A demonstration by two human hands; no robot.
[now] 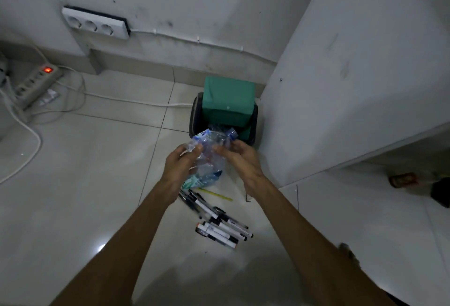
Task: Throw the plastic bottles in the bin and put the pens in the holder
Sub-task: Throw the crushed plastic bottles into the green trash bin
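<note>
Crushed clear plastic bottles (pixel 210 152) with blue labels are bunched between my two hands, just in front of the bin. My left hand (pixel 181 167) grips them from the left and my right hand (pixel 241 159) presses them from the right. The bin (pixel 197 116) is dark with a green swing lid (pixel 229 101) and stands on the floor against the cabinet corner. Several pens and markers (pixel 219 223) lie scattered on the tiles below my hands, with a yellow pen (pixel 215 194) beside them. No pen holder is in view.
A white cabinet side (pixel 341 86) rises on the right. A power strip (pixel 36 84) with a red light and white cables (pixel 24 130) lie on the floor at left. A wall socket panel (pixel 96 23) sits above. A small can (pixel 401 180) lies under the cabinet.
</note>
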